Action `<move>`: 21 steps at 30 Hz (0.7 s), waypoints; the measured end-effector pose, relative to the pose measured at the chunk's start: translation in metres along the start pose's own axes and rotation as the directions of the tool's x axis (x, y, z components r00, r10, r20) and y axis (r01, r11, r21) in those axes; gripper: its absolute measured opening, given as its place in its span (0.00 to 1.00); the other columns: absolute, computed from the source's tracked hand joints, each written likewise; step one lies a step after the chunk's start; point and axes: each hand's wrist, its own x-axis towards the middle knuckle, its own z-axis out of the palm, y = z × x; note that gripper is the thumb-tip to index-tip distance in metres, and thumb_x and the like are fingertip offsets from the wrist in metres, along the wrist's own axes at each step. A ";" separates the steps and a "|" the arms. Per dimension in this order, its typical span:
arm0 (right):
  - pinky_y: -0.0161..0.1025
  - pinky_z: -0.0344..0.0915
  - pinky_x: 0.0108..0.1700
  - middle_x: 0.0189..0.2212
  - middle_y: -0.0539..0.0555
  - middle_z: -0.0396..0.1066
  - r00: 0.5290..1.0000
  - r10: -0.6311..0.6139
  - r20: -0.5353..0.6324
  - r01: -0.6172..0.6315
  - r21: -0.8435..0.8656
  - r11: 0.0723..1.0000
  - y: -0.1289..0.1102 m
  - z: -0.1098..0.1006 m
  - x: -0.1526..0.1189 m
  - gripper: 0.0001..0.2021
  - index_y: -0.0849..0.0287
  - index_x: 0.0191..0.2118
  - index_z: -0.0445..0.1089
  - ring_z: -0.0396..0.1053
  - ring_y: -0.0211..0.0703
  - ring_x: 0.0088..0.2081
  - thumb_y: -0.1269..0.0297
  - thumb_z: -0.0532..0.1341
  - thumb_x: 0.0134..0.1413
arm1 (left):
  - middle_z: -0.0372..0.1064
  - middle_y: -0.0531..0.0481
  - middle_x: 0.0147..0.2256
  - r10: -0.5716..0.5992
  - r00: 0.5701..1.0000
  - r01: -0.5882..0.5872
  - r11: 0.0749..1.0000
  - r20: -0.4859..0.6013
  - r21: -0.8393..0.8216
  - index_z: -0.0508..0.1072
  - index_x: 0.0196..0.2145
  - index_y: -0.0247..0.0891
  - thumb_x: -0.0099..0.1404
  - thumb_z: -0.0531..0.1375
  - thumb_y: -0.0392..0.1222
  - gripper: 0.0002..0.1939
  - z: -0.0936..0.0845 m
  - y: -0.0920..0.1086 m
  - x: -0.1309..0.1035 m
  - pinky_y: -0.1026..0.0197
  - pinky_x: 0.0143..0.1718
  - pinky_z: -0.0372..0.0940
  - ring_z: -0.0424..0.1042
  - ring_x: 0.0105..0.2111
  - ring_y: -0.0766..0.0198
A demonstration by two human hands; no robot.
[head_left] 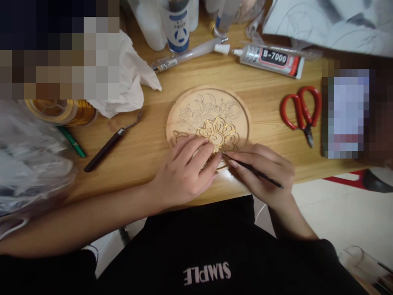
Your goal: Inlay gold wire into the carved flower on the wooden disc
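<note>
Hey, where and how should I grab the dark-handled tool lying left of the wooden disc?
Probably best by its dark handle, from the right with the left hand: the handle slants toward you, while the bent metal end points away toward the white tissue, and a green stick lies on its left.

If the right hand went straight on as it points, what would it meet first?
Likely the left hand, just beyond the tip of the dark tool that the right hand holds; depth there is unclear.
</note>
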 end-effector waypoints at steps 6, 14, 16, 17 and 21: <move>0.41 0.74 0.44 0.39 0.56 0.77 0.999 -0.011 0.030 0.011 0.016 1.000 0.003 -0.003 0.003 0.16 0.58 0.46 0.74 0.75 0.43 0.42 0.78 0.65 0.51 | 0.71 0.37 0.43 -0.044 0.998 0.042 0.997 -0.038 -0.069 0.73 0.45 0.28 0.64 0.61 0.37 0.13 0.004 0.002 -0.003 0.43 0.50 0.68 0.70 0.48 0.47; 0.39 0.74 0.42 0.38 0.54 0.77 0.997 0.009 0.073 -0.011 0.019 1.000 0.004 -0.007 0.008 0.14 0.55 0.45 0.75 0.75 0.42 0.40 0.76 0.65 0.52 | 0.70 0.36 0.43 -0.026 1.000 0.026 0.998 -0.008 -0.064 0.73 0.45 0.27 0.63 0.62 0.37 0.14 0.002 0.000 -0.003 0.43 0.49 0.68 0.69 0.48 0.48; 0.40 0.75 0.42 0.37 0.54 0.77 0.998 0.017 0.068 -0.019 0.023 1.000 0.004 -0.007 0.008 0.14 0.54 0.45 0.75 0.75 0.42 0.40 0.75 0.65 0.52 | 0.70 0.36 0.43 -0.015 1.000 0.015 0.999 0.006 -0.051 0.73 0.45 0.27 0.63 0.62 0.38 0.14 0.001 0.000 -0.002 0.44 0.49 0.69 0.69 0.47 0.48; 0.40 0.75 0.42 0.37 0.54 0.77 0.998 0.019 0.062 -0.020 0.026 0.999 0.004 -0.007 0.009 0.14 0.54 0.45 0.75 0.76 0.42 0.39 0.75 0.65 0.52 | 0.71 0.36 0.43 -0.011 1.000 0.011 0.999 0.010 -0.042 0.73 0.45 0.27 0.63 0.62 0.38 0.14 0.000 0.000 -0.002 0.44 0.49 0.69 0.70 0.47 0.48; 0.39 0.74 0.43 0.38 0.54 0.77 0.999 0.013 0.052 -0.014 0.031 0.999 0.004 -0.006 0.008 0.15 0.55 0.45 0.75 0.75 0.42 0.40 0.77 0.65 0.51 | 0.71 0.37 0.42 -0.006 1.000 0.006 1.000 0.013 -0.014 0.73 0.44 0.28 0.63 0.61 0.39 0.13 -0.001 0.000 0.000 0.45 0.49 0.70 0.70 0.46 0.49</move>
